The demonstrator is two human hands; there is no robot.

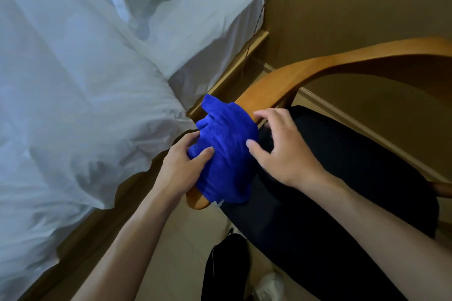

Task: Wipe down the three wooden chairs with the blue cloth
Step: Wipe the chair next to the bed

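Observation:
A wooden chair (330,62) with a curved armrest and back and a black seat cushion (354,178) fills the right half of the view. The blue cloth (227,144) is draped over the front part of the left armrest, whose tip shows below it. My left hand (182,164) grips the cloth's left side, thumb and fingers pinching the fabric. My right hand (281,146) hovers at the cloth's right edge with fingers spread and bent, fingertips touching the cloth and the armrest.
A bed (73,80) with a white duvet and pillows stands close on the left, leaving a narrow gap to the chair. A beige wall (367,2) runs behind. My dark trouser leg (227,269) and a white shoe (269,286) show below.

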